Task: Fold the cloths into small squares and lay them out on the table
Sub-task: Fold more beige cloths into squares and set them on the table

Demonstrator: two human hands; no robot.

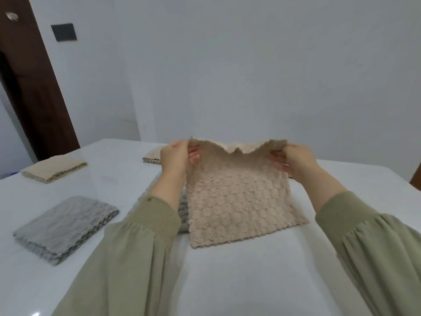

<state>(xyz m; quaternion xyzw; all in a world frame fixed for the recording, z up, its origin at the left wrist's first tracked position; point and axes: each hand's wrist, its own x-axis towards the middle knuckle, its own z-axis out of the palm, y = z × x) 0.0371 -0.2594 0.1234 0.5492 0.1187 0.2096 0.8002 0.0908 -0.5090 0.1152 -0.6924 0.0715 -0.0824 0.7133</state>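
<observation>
My left grip [176,156] and right grip [293,157] each pinched a far corner of the cloth [239,197], its near edge resting on the bench [227,281], so I judged both corners should come down level onto the near ones.

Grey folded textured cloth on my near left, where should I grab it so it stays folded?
Probably pinch the grey folded textured cloth at its right-hand edge, coming from the right, thumb above and fingers below. The stacked scalloped layers show open along that edge, so one grip there clamps them all.
</observation>
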